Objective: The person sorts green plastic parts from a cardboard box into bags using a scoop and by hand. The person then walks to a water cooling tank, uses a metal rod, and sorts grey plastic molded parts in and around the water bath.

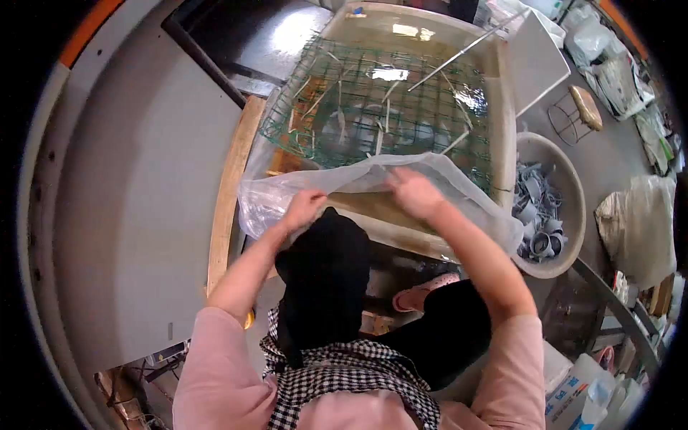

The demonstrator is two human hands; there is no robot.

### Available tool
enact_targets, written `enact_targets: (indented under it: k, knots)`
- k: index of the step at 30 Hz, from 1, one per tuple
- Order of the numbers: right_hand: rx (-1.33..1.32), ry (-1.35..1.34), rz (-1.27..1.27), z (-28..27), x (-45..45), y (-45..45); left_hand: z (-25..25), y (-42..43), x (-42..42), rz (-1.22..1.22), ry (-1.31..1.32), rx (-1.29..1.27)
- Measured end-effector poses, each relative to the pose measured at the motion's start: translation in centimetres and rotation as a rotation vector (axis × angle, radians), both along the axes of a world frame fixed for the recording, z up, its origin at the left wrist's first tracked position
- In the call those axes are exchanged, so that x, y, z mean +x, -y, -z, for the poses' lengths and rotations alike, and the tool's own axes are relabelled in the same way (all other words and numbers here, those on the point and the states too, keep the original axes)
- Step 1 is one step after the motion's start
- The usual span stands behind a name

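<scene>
A translucent plastic sheet lies across the near end of a water-filled tub. My left hand pinches the near edge of the sheet, left of centre. Further right, my right hand is at the sheet's middle, its fingers smeared by motion, so their grip is unclear. Beyond the sheet, a green wire grid with pale strips rests in the tub, partly in the water.
A round basin of grey plastic parts stands right of the tub. Behind it are a stool and plastic bags. A wooden board runs along the tub's left side, beside a large grey panel.
</scene>
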State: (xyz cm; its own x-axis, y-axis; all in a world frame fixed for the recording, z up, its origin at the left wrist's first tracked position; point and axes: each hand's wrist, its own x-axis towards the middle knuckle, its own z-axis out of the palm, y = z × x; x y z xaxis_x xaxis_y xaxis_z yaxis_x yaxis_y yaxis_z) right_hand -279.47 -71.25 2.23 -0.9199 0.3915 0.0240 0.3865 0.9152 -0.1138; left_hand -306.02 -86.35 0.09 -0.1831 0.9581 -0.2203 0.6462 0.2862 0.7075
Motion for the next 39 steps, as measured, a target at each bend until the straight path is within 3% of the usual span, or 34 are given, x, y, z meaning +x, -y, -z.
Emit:
enact_targets:
  k: [3, 6, 9, 10, 13, 15, 17, 20, 21, 22, 24, 26, 30, 32, 34, 37, 39]
  knots:
    - [-0.091, 0.086, -0.074, 0.0, -5.6, 2.6, 2.1, -0.1, 1.1, 0.023, -0.024, 0.087]
    - [0.309, 0.066, 0.039, 1.8, -9.5, 3.3, 3.8, 0.0, 1.3, 0.061, -0.027, 0.151]
    - [0.302, 0.032, 0.136, 3.5, -11.3, 2.2, 3.6, -0.1, 1.3, 0.074, -0.051, 0.134]
    - [0.424, -0.076, 0.123, 3.8, -11.4, 1.6, 4.0, -0.2, 1.2, 0.061, -0.107, 0.132]
    - [0.216, -0.234, 0.068, 5.1, -11.3, -0.5, 5.1, -1.2, 1.2, -0.015, -0.217, 0.074]
    - [0.302, -0.304, 0.021, 3.2, -11.2, -0.7, 5.7, -2.5, 1.4, -0.075, -0.272, 0.022]
    - [0.239, -0.359, 0.034, 2.2, -11.1, -0.9, 6.1, -3.9, 1.3, -0.132, -0.179, -0.286]
    - [0.235, -0.376, 0.032, 1.2, -10.9, -1.1, 8.3, -5.6, 0.3, -0.153, -0.225, -0.088]
    - [0.232, -0.369, 0.033, 0.7, -10.8, -1.0, 11.9, -6.5, -0.7, -0.152, -0.219, -0.091]
    - [0.221, -0.400, 0.025, 0.0, -10.8, -0.9, 17.2, -7.2, -2.4, -0.201, -0.334, 0.066]
    - [0.213, -0.425, 0.022, -0.6, -10.7, -0.7, 17.9, -7.8, -3.3, -0.245, -0.440, 0.227]
    - [0.249, -0.417, -0.018, -0.9, -10.8, -0.6, 10.5, -8.2, -3.9, -0.274, -0.388, 0.214]
    - [0.232, -0.449, -0.022, -1.5, -10.8, -0.7, 13.6, -10.3, -6.8, -0.314, -0.055, 0.047]
    - [0.227, -0.429, -0.023, -2.0, -10.7, -0.5, 15.6, -10.6, -7.5, -0.193, -0.251, 0.078]
    - [0.230, -0.418, -0.031, -2.2, -10.7, -0.5, 19.6, -11.7, -8.6, -0.242, -0.317, 0.052]
    - [0.223, -0.430, -0.039, -2.4, -10.6, -0.7, 21.0, -12.5, -9.2, -0.270, -0.389, -0.007]
    - [0.214, -0.403, -0.039, -2.6, -10.6, -0.8, 18.7, -12.3, -8.8, -0.192, -0.388, -0.010]
